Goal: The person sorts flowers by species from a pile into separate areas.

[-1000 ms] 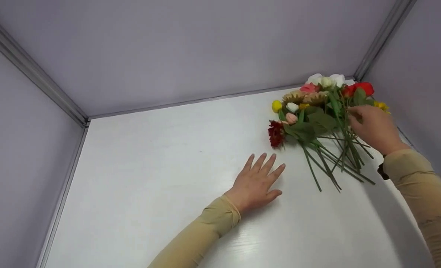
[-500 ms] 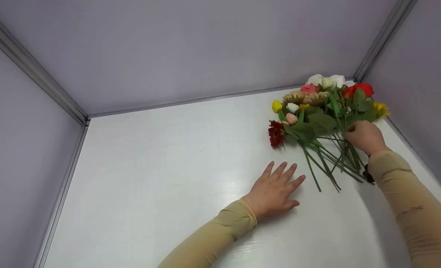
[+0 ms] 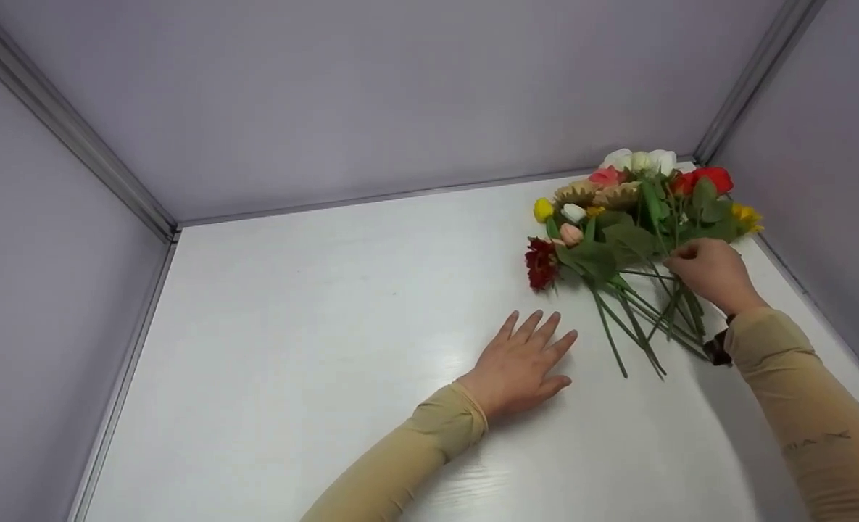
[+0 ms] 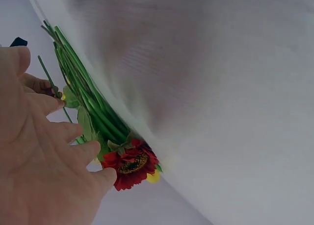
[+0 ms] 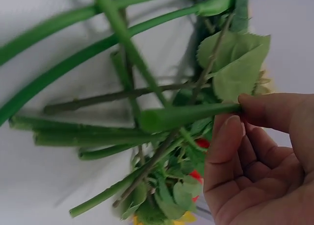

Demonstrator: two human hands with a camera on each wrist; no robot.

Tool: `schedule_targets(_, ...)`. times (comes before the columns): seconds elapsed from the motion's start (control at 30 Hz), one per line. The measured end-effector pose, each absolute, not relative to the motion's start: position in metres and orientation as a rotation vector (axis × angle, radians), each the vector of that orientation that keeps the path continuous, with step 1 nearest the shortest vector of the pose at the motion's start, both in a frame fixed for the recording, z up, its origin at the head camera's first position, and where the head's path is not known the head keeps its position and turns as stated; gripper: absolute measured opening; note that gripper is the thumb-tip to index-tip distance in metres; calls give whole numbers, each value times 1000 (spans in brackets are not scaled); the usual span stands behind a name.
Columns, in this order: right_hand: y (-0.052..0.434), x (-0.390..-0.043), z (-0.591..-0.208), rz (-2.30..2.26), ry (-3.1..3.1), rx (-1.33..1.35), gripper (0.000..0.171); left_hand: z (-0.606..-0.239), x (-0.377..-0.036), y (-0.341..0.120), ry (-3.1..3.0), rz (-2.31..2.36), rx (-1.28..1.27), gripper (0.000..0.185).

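Right hand pinching one stem from a heap of artificial flowers

The bunch of artificial flowers lies at the far right corner of the white table, heads toward the back wall. The right hand rests over the stems — in the right wrist view thumb and fingertips pinch a single green stem. The left hand lies flat on the table, fingers straight and spread, holding nothing, near the stem ends and the dark red flower — not touching them.
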State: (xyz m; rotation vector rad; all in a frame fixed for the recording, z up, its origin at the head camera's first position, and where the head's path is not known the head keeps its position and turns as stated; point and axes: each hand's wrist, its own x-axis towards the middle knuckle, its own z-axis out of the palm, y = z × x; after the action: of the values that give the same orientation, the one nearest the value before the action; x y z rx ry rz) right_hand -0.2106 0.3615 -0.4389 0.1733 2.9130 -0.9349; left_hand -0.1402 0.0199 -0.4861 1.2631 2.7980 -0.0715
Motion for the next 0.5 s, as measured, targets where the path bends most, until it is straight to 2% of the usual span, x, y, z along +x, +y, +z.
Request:
schedule_targets(0.27,315,-198,-426,-1202,2870,86,49,-469,-163,-11,2837,330,1129,53)
schedule_targets(0.5,240,-186,-431,-1456,2740,-52,44,-451,-183,-40,2681,1327,640,36)
